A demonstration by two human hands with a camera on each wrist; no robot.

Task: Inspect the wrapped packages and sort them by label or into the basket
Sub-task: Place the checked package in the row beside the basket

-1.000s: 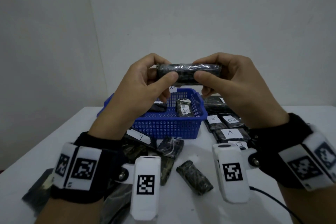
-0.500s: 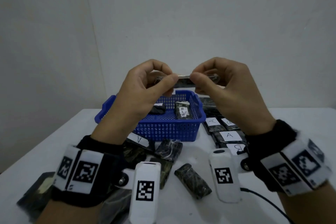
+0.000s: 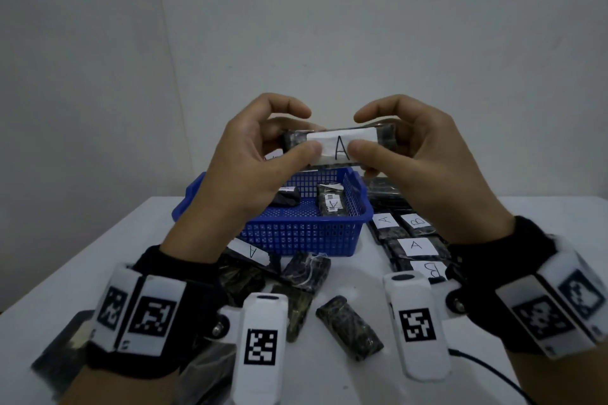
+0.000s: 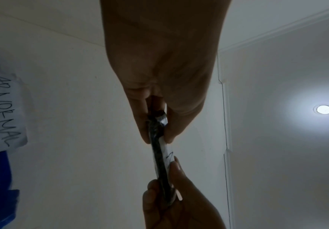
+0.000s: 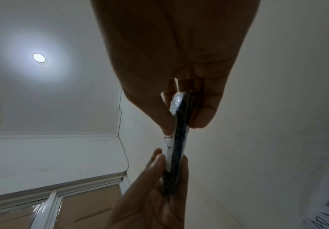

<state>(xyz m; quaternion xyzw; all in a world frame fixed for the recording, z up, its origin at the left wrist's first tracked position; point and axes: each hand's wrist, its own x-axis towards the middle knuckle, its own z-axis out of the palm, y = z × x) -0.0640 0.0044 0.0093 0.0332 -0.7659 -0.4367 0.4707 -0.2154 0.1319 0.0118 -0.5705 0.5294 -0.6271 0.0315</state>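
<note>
Both hands hold one flat dark wrapped package (image 3: 342, 146) up in the air above the blue basket (image 3: 306, 233). Its white label marked "A" faces me. My left hand (image 3: 263, 154) pinches its left end between thumb and fingers. My right hand (image 3: 404, 148) pinches its right end the same way. Seen edge-on, the package (image 4: 160, 156) is thin in the left wrist view and the package (image 5: 177, 139) likewise in the right wrist view. Two wrapped packages lie inside the basket.
Packages labelled A and B (image 3: 414, 245) lie in rows right of the basket. Several unsorted dark packages (image 3: 348, 327) lie in front of it, one showing an A label (image 3: 251, 251). A paper tag reading "ABNORMAL" (image 4: 4, 111) hangs on the basket. A cable (image 3: 487, 371) trails at the lower right.
The package has been turned over in both hands: first its dark side faced me, then its edge, now the white "A" label. The hands stayed above the basket.
</note>
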